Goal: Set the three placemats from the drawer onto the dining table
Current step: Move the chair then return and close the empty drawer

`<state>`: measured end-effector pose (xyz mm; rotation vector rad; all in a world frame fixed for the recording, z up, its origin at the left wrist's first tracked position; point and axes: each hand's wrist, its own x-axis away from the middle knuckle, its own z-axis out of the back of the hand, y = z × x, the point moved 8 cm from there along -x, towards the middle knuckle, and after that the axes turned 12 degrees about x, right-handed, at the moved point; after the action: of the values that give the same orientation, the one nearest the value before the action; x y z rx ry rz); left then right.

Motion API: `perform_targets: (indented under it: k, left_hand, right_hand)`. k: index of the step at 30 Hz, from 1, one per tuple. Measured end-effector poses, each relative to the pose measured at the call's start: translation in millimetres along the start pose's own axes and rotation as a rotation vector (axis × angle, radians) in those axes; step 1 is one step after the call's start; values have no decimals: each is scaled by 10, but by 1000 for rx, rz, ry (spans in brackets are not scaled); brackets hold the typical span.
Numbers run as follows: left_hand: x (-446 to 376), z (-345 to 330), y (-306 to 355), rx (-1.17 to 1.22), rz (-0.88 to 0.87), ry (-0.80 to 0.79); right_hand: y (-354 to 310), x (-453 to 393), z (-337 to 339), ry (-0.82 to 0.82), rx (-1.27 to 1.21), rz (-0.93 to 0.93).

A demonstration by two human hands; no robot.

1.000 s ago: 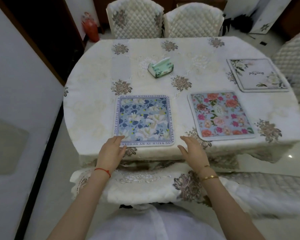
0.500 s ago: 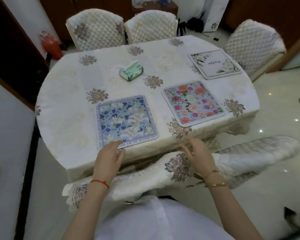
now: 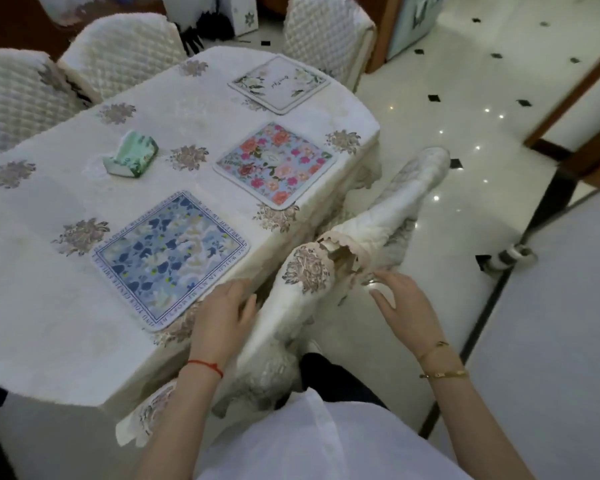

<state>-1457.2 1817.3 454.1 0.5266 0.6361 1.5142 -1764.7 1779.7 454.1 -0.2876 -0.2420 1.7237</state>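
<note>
Three placemats lie flat on the dining table (image 3: 49, 306), which has a cream cloth. Nearest me is the blue floral placemat (image 3: 168, 258). The pink rose placemat (image 3: 276, 164) lies beyond it, and the white placemat (image 3: 279, 81) with green leaves lies at the far end. My left hand (image 3: 222, 313) hovers at the table's near edge, just off the blue mat's corner, fingers apart and empty. My right hand (image 3: 406, 303) is off the table, over the covered chair back (image 3: 326, 271), fingers spread and holding nothing.
A green tissue pack (image 3: 132, 154) sits mid-table. Quilted white chairs (image 3: 125, 53) stand along the far side and one chair (image 3: 326, 29) at the far end. Glossy white floor with black diamonds (image 3: 482, 98) opens to the right. A dark-framed panel (image 3: 551, 188) stands at right.
The view has swung to the right. Both hands have drawn back from the blue placemat; my right hand moved off the table over the chair back. The mats stay put.
</note>
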Motion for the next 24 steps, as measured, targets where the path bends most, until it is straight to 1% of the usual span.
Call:
perform_targets:
  k: [3, 8, 11, 14, 20, 24]
  left_hand:
    - [-98, -198, 284, 4, -95, -70]
    - [-277, -591, 837, 75, -212, -175]
    - [-424, -859, 1217, 60, -327, -216]
    - [-606, -1203, 1571, 7, -405, -265]
    - [-1047, -1973, 2308, 50, -419, -342]
    - [-1334, -2431, 2824, 77, -397, -348]
  right_hand:
    - [323, 314, 114, 44, 24, -122]
    - [852, 723, 273, 93, 14, -299]
    - [1184, 866, 343, 117, 0, -387]
    - [1563, 938, 400, 123, -16, -463]
    - [2417, 835, 761, 137, -29, -532]
    - [3047, 642, 1138, 176, -8, -530]
